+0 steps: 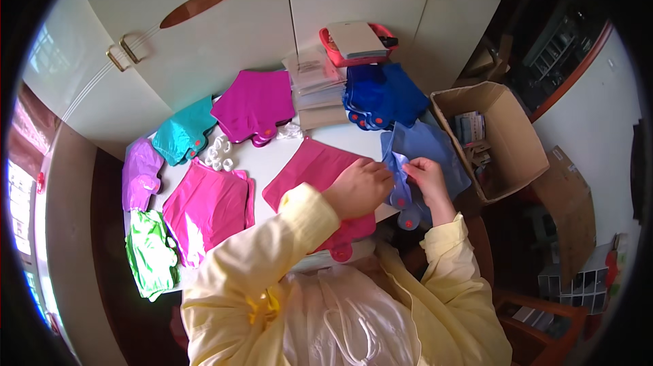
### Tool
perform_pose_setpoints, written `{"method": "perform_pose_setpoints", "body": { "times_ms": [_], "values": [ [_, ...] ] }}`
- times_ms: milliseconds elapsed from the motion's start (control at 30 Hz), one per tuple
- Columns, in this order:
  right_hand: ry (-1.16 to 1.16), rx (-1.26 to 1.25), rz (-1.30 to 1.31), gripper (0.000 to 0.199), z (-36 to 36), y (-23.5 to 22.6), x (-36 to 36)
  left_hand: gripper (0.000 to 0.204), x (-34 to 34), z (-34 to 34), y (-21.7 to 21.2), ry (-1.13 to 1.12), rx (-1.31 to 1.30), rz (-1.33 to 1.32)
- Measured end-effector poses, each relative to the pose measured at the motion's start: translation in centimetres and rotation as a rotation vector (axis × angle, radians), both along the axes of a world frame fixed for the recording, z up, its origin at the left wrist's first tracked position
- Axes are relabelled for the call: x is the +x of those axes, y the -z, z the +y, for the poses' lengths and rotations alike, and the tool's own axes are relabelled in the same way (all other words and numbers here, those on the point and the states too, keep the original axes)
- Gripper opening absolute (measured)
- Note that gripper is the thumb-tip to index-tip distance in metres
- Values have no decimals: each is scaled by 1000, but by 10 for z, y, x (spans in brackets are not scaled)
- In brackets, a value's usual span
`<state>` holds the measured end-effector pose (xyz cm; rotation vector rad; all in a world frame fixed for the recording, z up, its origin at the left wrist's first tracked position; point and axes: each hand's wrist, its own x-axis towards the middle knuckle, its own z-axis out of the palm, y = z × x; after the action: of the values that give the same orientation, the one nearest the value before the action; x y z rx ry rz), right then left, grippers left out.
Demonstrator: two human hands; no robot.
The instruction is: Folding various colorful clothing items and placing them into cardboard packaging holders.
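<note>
My right hand (427, 177) pinches the raised edge of a light blue flat piece (427, 147) of thin, slightly shiny material, on the right of the table. This piece has a rounded tab with a red dot at its lower end. My left hand (360, 188) has its fingers curled at the same piece's left edge, its fingertips mostly hidden. Beneath my left wrist lies a deep pink piece (309, 167) of similar shape, with a rounded tab hanging toward me. Another pile of bright pink pieces (207, 206) rests to its left.
Green (151, 254), purple (141, 174), teal (185, 133), magenta (255, 104) and dark blue piles (386, 94) ring the white table. White rolls (219, 155) and clear sleeves (316, 87) lie among them. Behind stands a red basket (330, 50); an open cardboard box (524, 148) is at right.
</note>
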<state>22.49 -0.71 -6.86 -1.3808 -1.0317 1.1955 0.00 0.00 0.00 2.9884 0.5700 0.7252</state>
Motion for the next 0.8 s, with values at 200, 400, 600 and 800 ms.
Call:
{"method": "perform_pose_setpoints", "body": {
  "times_ms": [200, 400, 600, 800],
  "values": [
    [52, -18, -26, 6, -1, -5, -2, 18, 45, 38, 43, -119, -124, 291],
    [306, 188, 123, 24, -6, -3, 36, 27, 49, 42, 48, -130, -49, 267],
    [383, 190, 44, 9, -14, -38, 156, 41, 47, 43, 53, -105, -88, 289],
    [698, 332, -527, 20, -8, -119, 290, 44, 52, 45, 48, -79, -126, 374]
  ]
}}
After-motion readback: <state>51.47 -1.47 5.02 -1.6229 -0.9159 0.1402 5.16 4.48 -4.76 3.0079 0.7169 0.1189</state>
